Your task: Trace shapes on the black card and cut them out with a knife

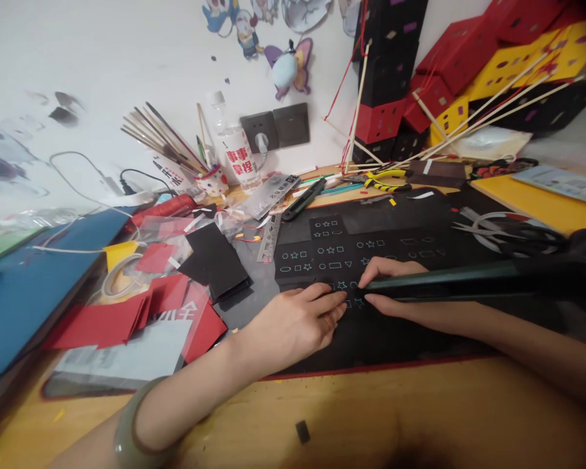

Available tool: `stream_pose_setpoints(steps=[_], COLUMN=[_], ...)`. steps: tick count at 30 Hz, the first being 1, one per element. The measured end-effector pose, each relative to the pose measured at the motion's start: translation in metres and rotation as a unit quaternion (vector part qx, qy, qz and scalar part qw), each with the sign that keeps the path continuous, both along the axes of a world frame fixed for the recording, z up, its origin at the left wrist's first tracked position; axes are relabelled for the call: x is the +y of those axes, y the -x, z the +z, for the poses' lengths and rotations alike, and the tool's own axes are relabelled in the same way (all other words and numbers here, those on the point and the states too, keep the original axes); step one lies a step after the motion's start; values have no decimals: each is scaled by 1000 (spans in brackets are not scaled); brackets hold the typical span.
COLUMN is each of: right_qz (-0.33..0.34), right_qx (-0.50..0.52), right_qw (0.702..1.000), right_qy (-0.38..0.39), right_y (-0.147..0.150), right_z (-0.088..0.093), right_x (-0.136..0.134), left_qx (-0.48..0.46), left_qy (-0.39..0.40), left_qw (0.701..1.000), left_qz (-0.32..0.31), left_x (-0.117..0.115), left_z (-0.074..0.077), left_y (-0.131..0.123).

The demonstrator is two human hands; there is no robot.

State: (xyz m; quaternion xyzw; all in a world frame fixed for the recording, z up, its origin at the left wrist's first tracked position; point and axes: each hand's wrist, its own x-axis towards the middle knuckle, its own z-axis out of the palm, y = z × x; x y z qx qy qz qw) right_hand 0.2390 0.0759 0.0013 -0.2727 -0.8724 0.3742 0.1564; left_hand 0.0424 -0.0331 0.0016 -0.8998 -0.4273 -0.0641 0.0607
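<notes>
Left hand (297, 319) flat, fingers spread narrow, pressing black card (351, 251) mid-table. Right hand (388, 286) fingers closed around dark tool (449, 286), tip on card's near edge. Red paper (127, 316) left.

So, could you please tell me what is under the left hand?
The left hand presses on black card with small cut-out shapes. Stars and ovals show beside it; those beneath the palm are hidden.

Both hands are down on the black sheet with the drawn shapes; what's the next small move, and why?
Probably ease the dark tool's tip onto the star outline beside it. The right hand grips the dark tool low over the black sheet, and the left hand lies flat on the sheet beside the tip, pinning it.
</notes>
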Motion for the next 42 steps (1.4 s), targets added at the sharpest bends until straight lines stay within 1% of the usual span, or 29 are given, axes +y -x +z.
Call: stream_pose_setpoints(steps=[3, 10, 14, 17, 19, 24, 29, 32, 37, 42], right_qz=[-10, -14, 0, 24, 32, 17, 22, 13, 5, 9], right_qx=[7, 0, 4, -2, -11, 13, 12, 13, 13, -16], right_qw=[1000, 999, 998, 997, 997, 997, 997, 997, 997, 999], right_qy=[-6, -31, -64, -76, -75, -79, -74, -79, -80, -40], right_y=[0, 2, 4, 6, 6, 5, 3, 3, 3, 0], right_z=[-3, -6, -5, -3, -2, -3, -3, -3, -3, 2], right_x=[0, -1, -2, -1, -1, -2, -3, -3, -4, -2], left_qx=[2, 0, 0, 6, 9, 11, 16, 19, 22, 19], left_qy=[13, 0, -5, -6, -11, -31, -31, -25, -35, -37], left_qw=[1000, 1000, 1000, 1000, 1000, 999, 999, 999, 999, 999], left_qz=[-1, -11, -12, -16, -17, -10, 5, 13, 7, -7], left_x=[0, 2, 2, 2, 2, 3, 2, 1, 1, 2], left_z=[1, -1, -1, -1, -2, -4, -6, -6, -5, -5], left_y=[1, 2, 3, 4, 4, 5, 4, 4, 4, 4])
